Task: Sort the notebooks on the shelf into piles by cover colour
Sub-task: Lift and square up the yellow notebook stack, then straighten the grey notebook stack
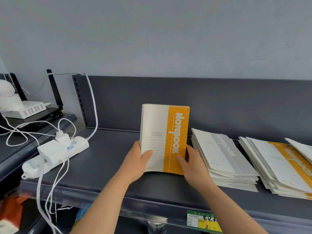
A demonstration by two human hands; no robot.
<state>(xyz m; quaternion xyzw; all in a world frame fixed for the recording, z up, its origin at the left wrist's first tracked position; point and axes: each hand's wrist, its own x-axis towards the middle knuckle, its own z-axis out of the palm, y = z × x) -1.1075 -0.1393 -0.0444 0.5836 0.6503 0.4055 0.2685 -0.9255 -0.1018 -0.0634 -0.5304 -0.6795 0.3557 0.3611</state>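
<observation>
A long dark grey metal shelf (108, 157) with an upright back panel is seen across the view, and the task's things are carried on it. At four o'clock from the centre a fanned pile of cream paper notebooks with orange bands (278, 166) is laid flat. A flat pile of cream notebooks with grey bands (222, 156) is set at three o'clock, between that pile and the centre. At the centre a thin batch of cream-and-orange notebooks (164, 137) is held upright, cover toward the camera; whether its lower edge touches the shelf cannot be told. It is clamped from both sides: the left hand (136, 162) is wrapped round its nine o'clock edge with the thumb on the cover, and the right hand (192, 164) round its three o'clock edge with the thumb on the orange band. At nine o'clock a white plastic power strip (55, 154) with plugs and cables is laid well apart from the notebooks. At six o'clock a green and yellow price label (202, 222) is fixed to the shelf lip. The step in hand is judged to be the gathering and squaring of an orange batch. For the next move the batch would need to be tipped flat and joined with its own colour, not the grey pile, under a firm two-sided hold so that no loose cover is let slip.
</observation>
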